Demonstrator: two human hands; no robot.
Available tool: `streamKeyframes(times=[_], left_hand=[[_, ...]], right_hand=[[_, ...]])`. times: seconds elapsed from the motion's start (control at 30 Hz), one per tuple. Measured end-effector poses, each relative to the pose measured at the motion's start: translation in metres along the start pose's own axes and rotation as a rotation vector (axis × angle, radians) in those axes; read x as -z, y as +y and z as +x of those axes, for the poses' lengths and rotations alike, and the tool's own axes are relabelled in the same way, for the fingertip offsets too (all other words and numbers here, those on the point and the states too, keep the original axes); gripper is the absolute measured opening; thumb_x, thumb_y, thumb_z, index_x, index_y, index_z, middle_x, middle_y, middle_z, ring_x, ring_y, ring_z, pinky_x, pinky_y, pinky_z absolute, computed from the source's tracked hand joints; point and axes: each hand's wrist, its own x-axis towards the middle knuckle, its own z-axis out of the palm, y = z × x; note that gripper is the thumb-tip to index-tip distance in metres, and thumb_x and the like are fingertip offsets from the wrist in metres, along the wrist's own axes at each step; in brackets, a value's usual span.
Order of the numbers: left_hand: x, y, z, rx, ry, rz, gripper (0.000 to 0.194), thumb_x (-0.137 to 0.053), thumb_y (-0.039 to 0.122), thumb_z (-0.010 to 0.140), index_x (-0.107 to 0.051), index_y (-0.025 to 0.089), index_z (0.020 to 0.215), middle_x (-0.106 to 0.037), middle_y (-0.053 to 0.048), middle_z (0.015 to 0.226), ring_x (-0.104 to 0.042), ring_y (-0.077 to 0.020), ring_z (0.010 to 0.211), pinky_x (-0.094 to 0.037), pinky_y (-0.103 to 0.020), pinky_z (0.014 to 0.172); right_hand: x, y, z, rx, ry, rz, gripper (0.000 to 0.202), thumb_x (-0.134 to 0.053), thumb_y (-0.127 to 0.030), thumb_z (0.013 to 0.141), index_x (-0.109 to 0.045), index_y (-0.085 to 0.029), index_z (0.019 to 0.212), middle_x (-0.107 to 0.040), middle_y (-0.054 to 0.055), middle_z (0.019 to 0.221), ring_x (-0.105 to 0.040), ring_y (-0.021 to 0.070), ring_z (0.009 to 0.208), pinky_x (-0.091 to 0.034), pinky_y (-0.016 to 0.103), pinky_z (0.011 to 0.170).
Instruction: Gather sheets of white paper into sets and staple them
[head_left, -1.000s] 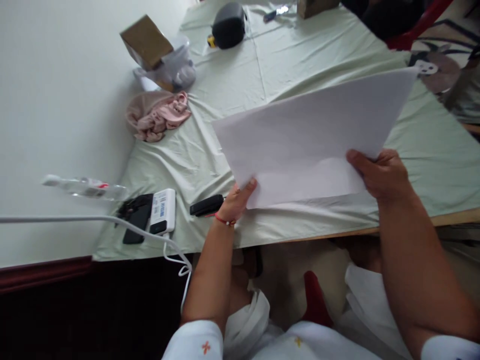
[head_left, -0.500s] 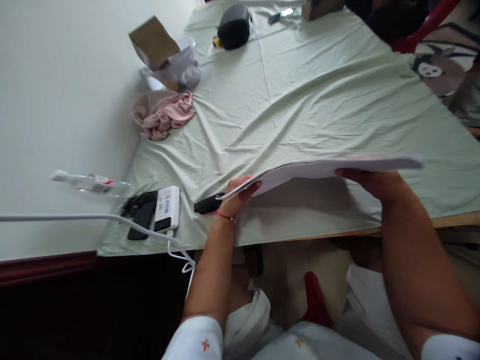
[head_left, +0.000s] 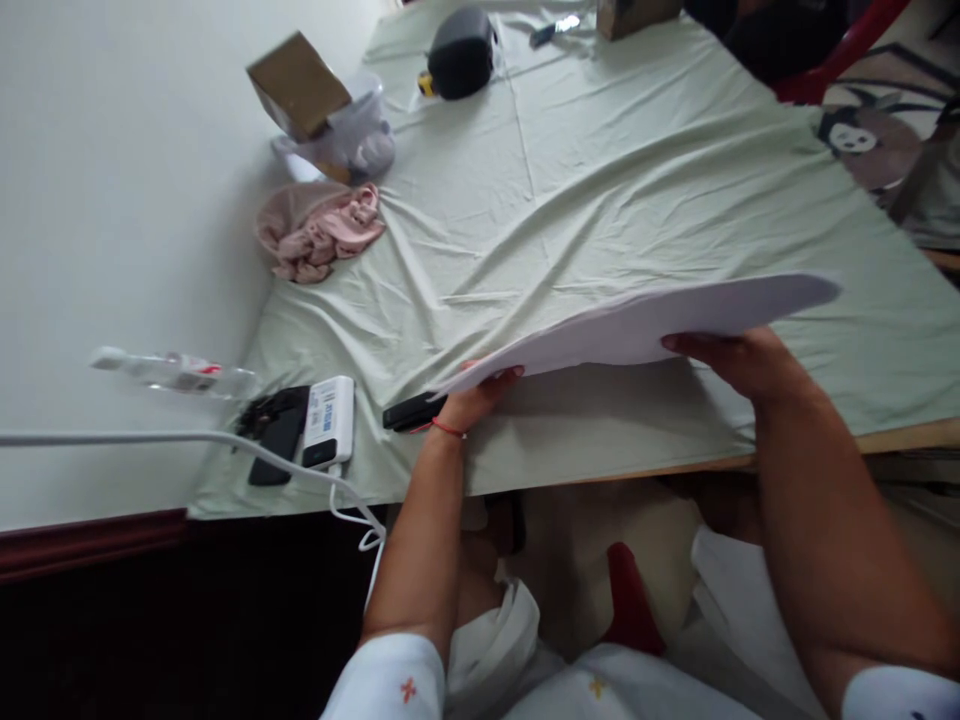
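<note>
Both of my hands hold a thin white stack of paper [head_left: 600, 325] above the near side of the table. My left hand [head_left: 480, 398], with a red string at the wrist, grips its left end, thumb on the near face. My right hand [head_left: 739, 358] pinches the lower edge toward the right, the thumb showing on the near face and the other fingers hidden behind. The sheets are tilted, their near face partly turned to me. Just left of my left hand a black object [head_left: 411, 412] lies on the cloth, partly covered.
A pale green cloth [head_left: 600, 180] covers the table. At left lie a white power bank [head_left: 330, 420] with a cable, a black phone [head_left: 277, 445] and a clear bottle [head_left: 180, 372]. Farther back are pink fabric [head_left: 322, 232], a cardboard box [head_left: 298, 85] and a black case [head_left: 461, 55].
The paper's far edge has risen and tilted, so more of its near face shows. Both hands keep their grip, and the right hand has moved slightly up and left.
</note>
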Motion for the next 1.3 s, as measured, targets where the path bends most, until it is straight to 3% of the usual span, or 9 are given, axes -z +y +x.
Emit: streamKeyframes(times=[0.23,0.43,0.53,0.6,0.67,0.77,0.97,1.17,1.3], left_hand=[[0.001,0.01,-0.006,0.065,-0.028,-0.061,0.023,-0.093,0.03,0.072,-0.072,0.021,0.067,-0.074,-0.005,0.075,-0.072,-0.0282,0.088,-0.059,-0.035,0.084],[-0.004,0.015,-0.014,0.19,-0.052,-0.31,0.039,-0.086,0.049,0.082,-0.079,0.016,0.102,-0.08,-0.009,0.109,-0.072,-0.024,0.105,-0.059,-0.035,0.098],[-0.008,0.02,-0.019,0.311,-0.106,-0.465,0.043,-0.088,0.054,0.079,-0.078,0.017,0.098,-0.079,-0.007,0.09,-0.071,-0.0193,0.075,-0.061,-0.031,0.068],[-0.011,0.024,-0.02,0.393,-0.148,-0.536,0.045,-0.086,0.06,0.079,-0.075,0.018,0.092,-0.071,-0.004,0.069,-0.062,-0.0163,0.051,-0.047,-0.027,0.044],[-0.014,0.03,-0.02,0.458,-0.239,-0.592,0.054,-0.081,0.071,0.079,-0.072,0.019,0.092,-0.069,-0.005,0.063,-0.058,-0.0164,0.042,-0.032,-0.025,0.035],[-0.015,0.037,-0.02,0.515,-0.363,-0.632,0.068,-0.074,0.082,0.077,-0.068,0.016,0.095,-0.076,-0.013,0.072,-0.056,-0.0156,0.038,-0.027,-0.025,0.034],[-0.014,0.039,-0.027,0.503,-0.121,-0.59,0.037,-0.083,0.052,0.084,-0.065,0.021,0.092,-0.068,-0.002,0.069,-0.063,-0.0149,0.052,-0.038,-0.021,0.042],[-0.011,0.041,-0.038,0.465,-0.24,-0.579,0.054,-0.086,0.067,0.078,-0.067,0.017,0.08,-0.071,-0.007,0.064,-0.046,-0.0078,0.04,-0.031,-0.022,0.037],[-0.012,0.039,-0.04,0.448,-0.198,-0.586,0.052,-0.097,0.058,0.067,-0.068,0.016,0.076,-0.065,-0.002,0.059,-0.047,-0.0062,0.042,-0.03,-0.018,0.037]], right_hand=[[0.0,0.006,0.003,0.013,0.017,0.012,0.043,-0.094,-0.034,0.061,-0.076,-0.02,0.097,-0.078,0.006,0.104,-0.07,0.0229,0.095,-0.059,0.038,0.092],[0.003,0.015,0.008,-0.089,-0.02,0.165,0.036,-0.095,-0.044,0.069,-0.075,-0.015,0.077,-0.072,0.002,0.077,-0.058,0.0106,0.065,-0.051,0.025,0.062],[0.003,0.014,0.008,-0.121,0.016,0.292,0.036,-0.098,-0.042,0.064,-0.076,-0.015,0.074,-0.074,0.003,0.077,-0.061,0.0104,0.064,-0.052,0.024,0.06],[0.001,0.011,0.009,-0.104,0.07,0.363,0.035,-0.101,-0.038,0.059,-0.078,-0.016,0.075,-0.076,0.003,0.081,-0.064,0.0101,0.067,-0.055,0.023,0.064],[-0.001,0.009,0.01,-0.068,0.109,0.424,0.034,-0.102,-0.035,0.057,-0.081,-0.018,0.077,-0.079,0.002,0.087,-0.067,0.01,0.071,-0.057,0.023,0.071],[-0.003,0.007,0.011,-0.009,0.136,0.471,0.033,-0.102,-0.033,0.055,-0.083,-0.021,0.08,-0.08,0.002,0.094,-0.07,0.0108,0.077,-0.06,0.025,0.081],[-0.003,0.006,0.01,-0.056,0.105,0.432,0.037,-0.104,-0.037,0.053,-0.082,-0.02,0.076,-0.079,0.002,0.086,-0.068,0.0107,0.07,-0.059,0.023,0.07],[-0.005,0.003,0.007,-0.081,0.071,0.462,0.04,-0.105,-0.041,0.053,-0.079,-0.019,0.075,-0.078,0.001,0.083,-0.066,0.0103,0.066,-0.059,0.023,0.067],[-0.009,-0.002,0.004,-0.077,0.088,0.441,0.042,-0.105,-0.042,0.051,-0.078,-0.019,0.074,-0.076,0.002,0.081,-0.064,0.0099,0.065,-0.057,0.023,0.066]])
